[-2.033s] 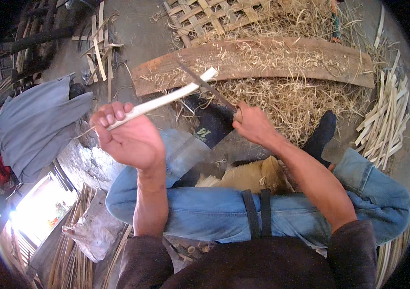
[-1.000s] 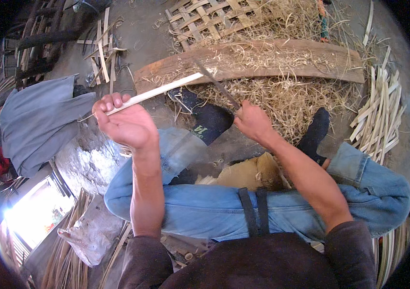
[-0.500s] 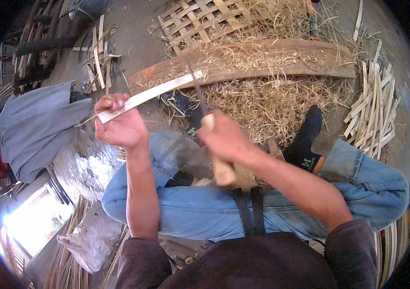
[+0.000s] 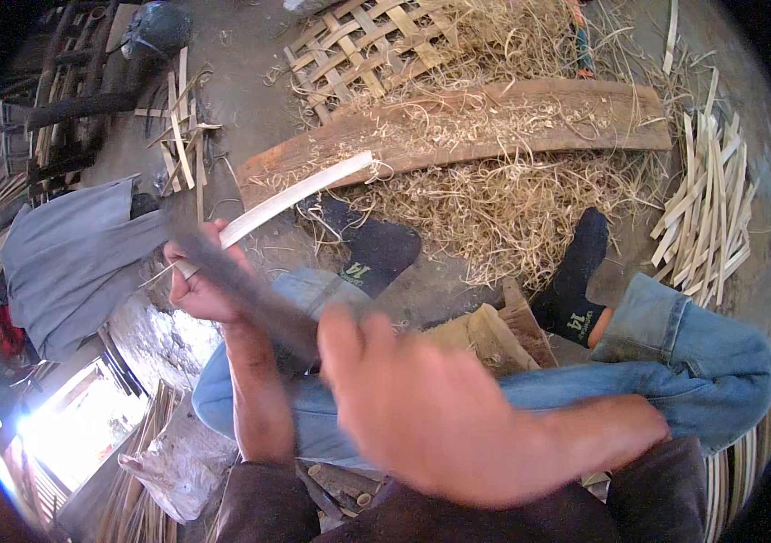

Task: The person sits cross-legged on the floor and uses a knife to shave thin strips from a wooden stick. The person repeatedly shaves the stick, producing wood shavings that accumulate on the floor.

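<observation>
A pale, flat wooden strip (image 4: 299, 195), perhaps bamboo, slants up and right from my left hand (image 4: 193, 294), whose fingers are closed round its lower end. Its far end curves slightly over the edge of a long brown board (image 4: 643, 118). My right hand (image 4: 430, 407) is large and blurred over my lap, wrapped round a knife. The dark knife blade (image 4: 254, 294), smeared by motion, points up and left and crosses in front of my left hand and wrist. The knife's handle is hidden in my right fist. Whether the blade touches the strip, I cannot tell.
Curly shavings (image 4: 485, 213) cover the ground between my socked feet and lie on the board. Beyond it is a woven slatted panel (image 4: 376, 50). Cut strips (image 4: 702, 208) are piled at right. A grey cloth (image 4: 68, 244) and whitish sack (image 4: 186, 462) lie at left.
My right hand has come back toward my body, and the knife has swung from the strip's far end leftward across my left hand. The strip has shifted slightly, staying in my left hand.
</observation>
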### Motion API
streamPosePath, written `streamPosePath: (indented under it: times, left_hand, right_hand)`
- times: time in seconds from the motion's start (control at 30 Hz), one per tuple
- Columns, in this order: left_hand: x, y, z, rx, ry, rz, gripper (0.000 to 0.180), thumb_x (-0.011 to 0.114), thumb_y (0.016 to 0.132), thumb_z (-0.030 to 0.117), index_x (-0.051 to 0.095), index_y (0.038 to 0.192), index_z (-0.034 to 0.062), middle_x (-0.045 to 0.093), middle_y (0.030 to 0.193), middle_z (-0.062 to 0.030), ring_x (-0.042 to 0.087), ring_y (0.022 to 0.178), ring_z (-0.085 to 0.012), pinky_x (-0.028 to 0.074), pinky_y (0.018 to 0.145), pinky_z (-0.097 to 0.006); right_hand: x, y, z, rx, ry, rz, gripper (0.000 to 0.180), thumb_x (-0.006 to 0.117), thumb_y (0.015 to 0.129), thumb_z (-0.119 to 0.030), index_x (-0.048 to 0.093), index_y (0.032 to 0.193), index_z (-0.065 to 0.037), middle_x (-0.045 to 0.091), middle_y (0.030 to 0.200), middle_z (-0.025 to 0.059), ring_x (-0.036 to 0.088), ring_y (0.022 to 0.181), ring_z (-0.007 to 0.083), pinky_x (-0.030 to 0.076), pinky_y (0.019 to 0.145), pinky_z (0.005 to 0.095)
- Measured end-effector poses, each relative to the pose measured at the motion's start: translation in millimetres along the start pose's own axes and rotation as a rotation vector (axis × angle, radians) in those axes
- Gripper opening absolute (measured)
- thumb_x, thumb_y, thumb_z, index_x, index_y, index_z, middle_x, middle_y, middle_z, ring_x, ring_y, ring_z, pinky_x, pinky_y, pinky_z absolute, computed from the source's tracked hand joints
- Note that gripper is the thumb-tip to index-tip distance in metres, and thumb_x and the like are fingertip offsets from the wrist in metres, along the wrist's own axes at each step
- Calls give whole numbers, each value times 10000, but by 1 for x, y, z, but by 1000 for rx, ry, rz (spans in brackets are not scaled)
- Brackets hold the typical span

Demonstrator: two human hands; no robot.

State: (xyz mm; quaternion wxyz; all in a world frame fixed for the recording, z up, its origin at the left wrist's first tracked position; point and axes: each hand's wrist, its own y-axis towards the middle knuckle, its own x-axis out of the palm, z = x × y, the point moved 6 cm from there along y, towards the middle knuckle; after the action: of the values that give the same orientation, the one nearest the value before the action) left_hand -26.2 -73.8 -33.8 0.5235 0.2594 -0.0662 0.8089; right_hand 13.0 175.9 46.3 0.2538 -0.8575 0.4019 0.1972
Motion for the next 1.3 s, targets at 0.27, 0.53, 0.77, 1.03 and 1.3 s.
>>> streamPosePath:
  times: [0.27, 0.53, 0.77, 1.03, 1.3]
  left_hand:
    - [21, -5, -5, 3, -30, -41, 366, 483, 839, 381, 264, 646, 161, 242, 592, 14, 256, 586, -128, 301, 701, -332]
    - [21, -10, -5, 36, 30, -53, 382, 484, 861, 392, 272, 641, 163, 236, 571, 23, 240, 558, -121, 293, 667, -315]
    - [15, -8, -5, 51, 1, -33, 346, 476, 862, 343, 273, 650, 159, 234, 565, 30, 231, 554, -110, 290, 662, -317]
    - [10, -6, -7, 16, -5, -31, 320, 445, 858, 322, 269, 646, 159, 231, 566, 31, 236, 553, -112, 292, 668, -317]
    - [19, -5, -5, 7, -30, -59, 312, 434, 852, 302, 259, 635, 162, 229, 562, 26, 234, 548, -113, 296, 671, -318]
  right_hand:
    - [109, 71, 145, 249, 205, -89, 307, 589, 832, -125, 482, 1062, 48, 641, 890, 274, 648, 829, 437, 523, 739, 507]
    - [119, 69, 107, 29, 352, -30, 335, 607, 853, -164, 483, 1035, 88, 637, 821, 303, 644, 794, 465, 524, 733, 520]
    - [128, 91, 154, 150, 172, -135, 296, 577, 842, -174, 487, 956, 85, 636, 741, 293, 654, 749, 456, 537, 705, 515]
    - [125, 93, 167, 168, 106, -81, 286, 582, 826, -155, 492, 964, 79, 641, 757, 279, 657, 767, 435, 535, 705, 510]
    - [122, 91, 204, 287, 65, -35, 284, 593, 833, -146, 485, 971, 79, 649, 820, 285, 648, 783, 437, 528, 730, 500]
